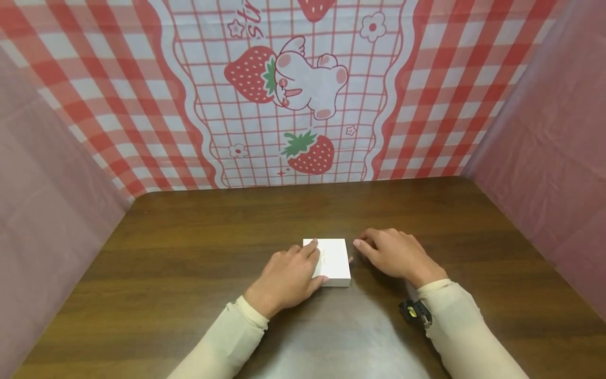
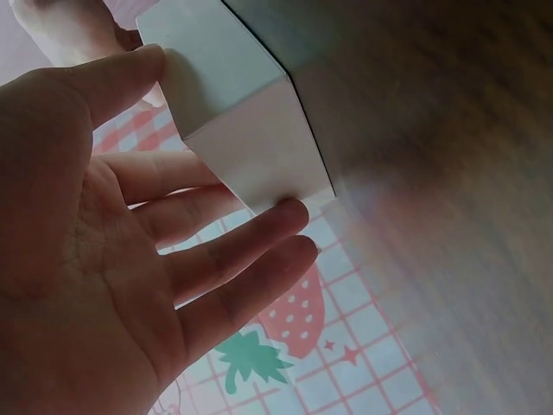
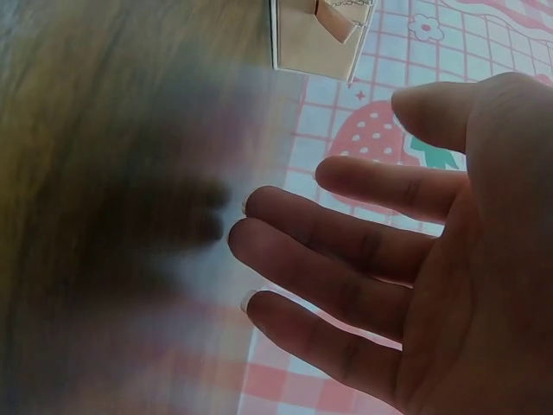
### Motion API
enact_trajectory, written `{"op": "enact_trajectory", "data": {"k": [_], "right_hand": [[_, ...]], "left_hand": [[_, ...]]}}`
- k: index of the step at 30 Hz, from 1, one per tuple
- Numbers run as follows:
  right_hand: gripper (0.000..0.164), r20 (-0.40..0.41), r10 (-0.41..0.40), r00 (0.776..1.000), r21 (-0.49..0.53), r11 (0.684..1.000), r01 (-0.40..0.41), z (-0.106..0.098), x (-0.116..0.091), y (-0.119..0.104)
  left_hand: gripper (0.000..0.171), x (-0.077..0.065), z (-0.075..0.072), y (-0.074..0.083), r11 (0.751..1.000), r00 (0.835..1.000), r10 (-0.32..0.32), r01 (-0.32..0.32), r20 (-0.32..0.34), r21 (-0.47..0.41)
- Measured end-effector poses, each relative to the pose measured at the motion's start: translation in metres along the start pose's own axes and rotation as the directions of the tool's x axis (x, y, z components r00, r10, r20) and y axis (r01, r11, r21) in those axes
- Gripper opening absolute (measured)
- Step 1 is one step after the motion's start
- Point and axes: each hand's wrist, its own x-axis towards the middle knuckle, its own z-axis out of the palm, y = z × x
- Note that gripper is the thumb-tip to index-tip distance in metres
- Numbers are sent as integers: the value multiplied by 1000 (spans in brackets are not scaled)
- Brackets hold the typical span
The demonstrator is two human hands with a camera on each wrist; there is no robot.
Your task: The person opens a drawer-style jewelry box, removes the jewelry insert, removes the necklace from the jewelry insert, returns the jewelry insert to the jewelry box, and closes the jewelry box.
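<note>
A small white box lies flat on the table, with faint lettering on its lid. My left hand holds it from the left, thumb at the near side and a finger reaching over the far part of the top. In the left wrist view, the box's plain side walls show between thumb and fingers. A small tan tab sticks out of the box's right side. To the right of the box, and apart from it, my right hand hovers with loosely bent fingers and nothing in them.
The brown wooden table runs back to a red-and-white strawberry-print cloth. Pinkish cloth hangs at the left and right. A dark strapped device sits at the right wrist.
</note>
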Motion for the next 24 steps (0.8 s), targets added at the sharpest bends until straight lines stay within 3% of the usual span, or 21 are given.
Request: {"op": "enact_trajectory", "data": {"k": [15,24], "right_hand": [[26,-28,-52,998,17,998,53,3,0,-10],[20,-40,-100,994,7,995,100,6,0,-13]], "left_hand": [[52,-1,3,0,1000,999,17,-17,-40,-11],[53,-1,3,0,1000,1000,8,-8,-18,-26]]}}
